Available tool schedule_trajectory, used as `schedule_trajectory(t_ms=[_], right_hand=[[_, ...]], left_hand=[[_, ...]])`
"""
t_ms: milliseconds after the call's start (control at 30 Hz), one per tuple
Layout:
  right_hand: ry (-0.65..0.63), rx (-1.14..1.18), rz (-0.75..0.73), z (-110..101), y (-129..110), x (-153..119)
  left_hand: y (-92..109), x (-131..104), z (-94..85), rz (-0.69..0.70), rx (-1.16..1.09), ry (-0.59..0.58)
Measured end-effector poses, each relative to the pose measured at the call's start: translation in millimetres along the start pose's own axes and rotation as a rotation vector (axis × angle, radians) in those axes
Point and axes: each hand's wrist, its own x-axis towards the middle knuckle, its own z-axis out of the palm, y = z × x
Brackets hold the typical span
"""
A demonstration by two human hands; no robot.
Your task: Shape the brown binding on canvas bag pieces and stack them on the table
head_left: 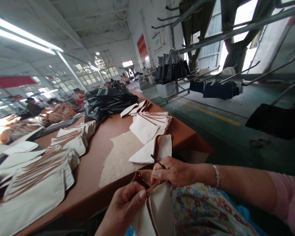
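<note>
In the head view, the left hand (129, 198) pinches a cream piece with brown edging (163, 205) at its upper edge, thumb on top, probably to keep that edge taut. The right hand (172, 172) is curled narrow around a slim dark tool (159, 163), its fingertips at the same edge just to the right, so the tool seems kept handy while the fingers steady the work. The piece hangs at the near side of the table (100, 134), in front of the patterned apron (201, 206), which perhaps gives it backing. Beyond the hands, a fanned stack (147, 127) lies within reach; on the left, overlapping cream pieces (44, 193) leave their brown edges showing, likely for easy picking. Black material (110, 101) is heaped farther off, apart from the hands
</note>
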Motion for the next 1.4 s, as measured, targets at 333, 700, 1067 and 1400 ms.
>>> schedule_trajectory(t_ms=[333, 700, 1067, 1400], right_hand=[[-0.219, 0.043, 0.269, -14, -16, -3], [-0.135, 0.077, 0.068, -7, 2, -5], [-0.176, -0.149, -0.103, -7, -9, 4], [-0.001, -0.307, -0.104, 8, 10, 4]], left_hand=[[12, -4, 1.6, 0.084, 0.297, -0.028], [17, -5, 5.1, 0.165, 0.447, -0.031], [27, -5, 11.8, 0.188, 0.534, 0.030], [11, 2, 3.2, 0.058, 0.193, -0.126]])
